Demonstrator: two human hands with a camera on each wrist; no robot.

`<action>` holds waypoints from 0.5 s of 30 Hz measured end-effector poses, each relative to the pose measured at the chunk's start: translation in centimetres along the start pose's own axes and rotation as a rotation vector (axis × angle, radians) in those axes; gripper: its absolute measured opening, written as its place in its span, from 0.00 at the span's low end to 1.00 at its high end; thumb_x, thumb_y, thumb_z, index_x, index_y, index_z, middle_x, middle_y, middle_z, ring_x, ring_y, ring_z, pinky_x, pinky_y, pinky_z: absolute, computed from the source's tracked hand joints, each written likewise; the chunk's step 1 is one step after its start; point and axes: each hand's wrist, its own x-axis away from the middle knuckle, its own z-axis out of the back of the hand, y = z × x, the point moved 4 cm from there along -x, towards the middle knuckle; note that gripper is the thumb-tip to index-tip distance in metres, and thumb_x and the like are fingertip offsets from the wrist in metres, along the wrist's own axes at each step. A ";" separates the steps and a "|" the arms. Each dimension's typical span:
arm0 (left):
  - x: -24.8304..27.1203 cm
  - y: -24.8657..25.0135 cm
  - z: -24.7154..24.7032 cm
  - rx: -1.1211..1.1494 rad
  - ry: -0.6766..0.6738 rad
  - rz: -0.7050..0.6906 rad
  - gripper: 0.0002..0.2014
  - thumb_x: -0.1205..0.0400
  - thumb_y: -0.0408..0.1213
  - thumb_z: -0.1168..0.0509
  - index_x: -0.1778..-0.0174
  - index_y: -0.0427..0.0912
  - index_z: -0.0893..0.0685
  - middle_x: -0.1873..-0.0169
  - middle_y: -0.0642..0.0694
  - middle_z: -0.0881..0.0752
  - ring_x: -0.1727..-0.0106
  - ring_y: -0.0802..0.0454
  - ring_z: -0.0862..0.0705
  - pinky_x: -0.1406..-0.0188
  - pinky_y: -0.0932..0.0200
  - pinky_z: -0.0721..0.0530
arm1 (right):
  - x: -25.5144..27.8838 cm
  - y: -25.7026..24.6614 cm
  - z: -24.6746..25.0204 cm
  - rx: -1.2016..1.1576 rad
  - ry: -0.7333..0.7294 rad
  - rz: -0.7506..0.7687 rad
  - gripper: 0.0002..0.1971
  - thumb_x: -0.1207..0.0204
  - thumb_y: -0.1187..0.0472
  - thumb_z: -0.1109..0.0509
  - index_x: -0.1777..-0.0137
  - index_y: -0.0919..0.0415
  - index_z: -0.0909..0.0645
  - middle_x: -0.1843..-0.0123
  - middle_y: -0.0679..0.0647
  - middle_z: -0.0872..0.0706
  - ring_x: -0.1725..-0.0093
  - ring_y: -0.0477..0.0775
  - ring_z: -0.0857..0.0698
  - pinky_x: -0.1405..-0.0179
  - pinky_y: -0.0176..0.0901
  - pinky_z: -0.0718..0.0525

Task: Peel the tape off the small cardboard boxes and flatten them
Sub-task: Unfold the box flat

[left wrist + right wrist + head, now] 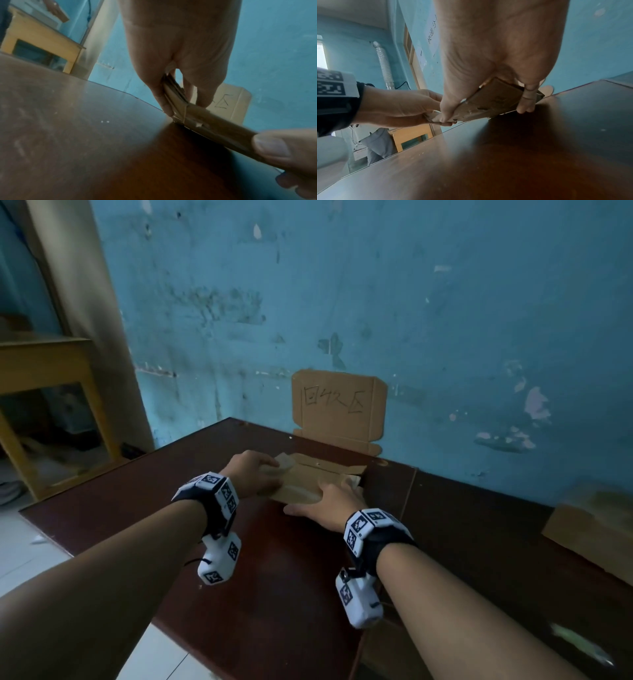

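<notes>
A small brown cardboard box (305,479), pressed nearly flat, sits tilted on the dark brown table (274,577) with its lower edge touching the wood. My left hand (267,472) grips its left end. In the left wrist view the thumb (163,100) and fingers (204,94) pinch the folded cardboard (175,93). My right hand (329,498) covers the box's right part. In the right wrist view its thumb (448,108) and fingers (527,100) clasp the box (493,100) from both sides. No tape can be made out.
A flat cardboard sheet with handwritten characters (339,405) leans on the blue wall behind the box. Another piece of cardboard (589,522) lies at the table's right. A yellow wooden table (44,364) stands off to the left, beyond the table's edge.
</notes>
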 end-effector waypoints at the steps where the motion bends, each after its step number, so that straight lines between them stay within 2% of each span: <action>1: -0.4 0.1 -0.1 -0.041 -0.031 -0.018 0.24 0.21 0.55 0.19 0.28 0.56 0.08 0.26 0.47 0.12 0.30 0.46 0.13 0.35 0.59 0.20 | -0.5 -0.1 -0.1 0.012 -0.024 -0.012 0.62 0.30 0.16 0.26 0.03 0.52 0.38 0.01 0.67 0.52 0.04 0.77 0.49 0.06 0.70 0.41; 3: -0.7 0.6 -0.7 -0.146 -0.106 -0.054 0.24 0.20 0.58 0.21 0.27 0.60 0.09 0.18 0.49 0.18 0.20 0.46 0.20 0.24 0.54 0.24 | -1.5 0.0 -0.4 0.059 -0.070 -0.041 0.64 0.31 0.15 0.26 0.02 0.51 0.41 0.01 0.66 0.52 0.03 0.75 0.53 0.05 0.70 0.44; 5: -1.0 1.0 -1.8 -0.300 -0.171 -0.106 0.22 0.15 0.58 0.27 0.24 0.66 0.13 0.08 0.58 0.32 0.05 0.45 0.40 0.08 0.41 0.41 | -2.1 -0.1 -0.7 0.173 -0.076 -0.065 0.62 0.30 0.14 0.28 0.04 0.50 0.37 0.02 0.66 0.44 0.03 0.74 0.51 0.05 0.70 0.43; 6: -0.9 1.2 -2.4 -0.374 -0.215 -0.125 0.21 0.13 0.58 0.29 0.22 0.69 0.15 0.07 0.59 0.37 0.03 0.46 0.46 0.06 0.36 0.47 | -2.2 -0.1 -0.6 0.239 -0.070 -0.072 0.59 0.29 0.14 0.30 0.06 0.51 0.33 0.03 0.66 0.39 0.03 0.73 0.49 0.06 0.68 0.43; 7: -1.0 1.3 -3.1 -0.413 -0.249 -0.147 0.21 0.12 0.57 0.30 0.21 0.69 0.15 0.07 0.57 0.36 0.04 0.45 0.44 0.06 0.35 0.45 | -2.1 -0.2 -0.6 0.288 -0.058 -0.069 0.55 0.27 0.15 0.30 0.08 0.52 0.29 0.05 0.66 0.35 0.04 0.72 0.47 0.07 0.66 0.43; 8: -1.1 1.4 -3.7 -0.434 -0.286 -0.158 0.21 0.12 0.55 0.30 0.21 0.68 0.15 0.08 0.52 0.30 0.07 0.43 0.35 0.07 0.37 0.37 | -2.4 -0.2 -0.8 0.316 -0.051 -0.058 0.52 0.26 0.17 0.30 0.10 0.52 0.27 0.06 0.65 0.33 0.04 0.71 0.45 0.08 0.65 0.44; 10: -1.3 1.5 -4.3 -0.460 -0.326 -0.178 0.21 0.12 0.50 0.29 0.21 0.65 0.14 0.17 0.47 0.18 0.18 0.43 0.19 0.15 0.43 0.24 | -3.0 -0.1 -1.2 0.266 -0.083 -0.016 0.48 0.23 0.22 0.26 0.11 0.52 0.26 0.09 0.63 0.28 0.05 0.69 0.37 0.09 0.63 0.42; 13: -1.9 2.0 -4.5 -0.527 -0.357 -0.180 0.22 0.10 0.49 0.32 0.18 0.65 0.17 0.22 0.43 0.15 0.23 0.39 0.16 0.21 0.45 0.19 | -4.6 0.5 -1.2 0.113 -0.120 -0.004 0.41 0.19 0.34 0.20 0.15 0.60 0.20 0.15 0.64 0.18 0.14 0.69 0.22 0.18 0.59 0.24; 15: -2.2 2.7 -4.5 -0.583 -0.379 -0.203 0.24 0.10 0.52 0.32 0.15 0.61 0.20 0.23 0.42 0.16 0.23 0.37 0.17 0.24 0.47 0.19 | -5.3 0.5 -0.7 0.065 -0.119 0.010 0.33 0.15 0.43 0.21 0.18 0.66 0.18 0.17 0.67 0.17 0.16 0.71 0.20 0.21 0.58 0.21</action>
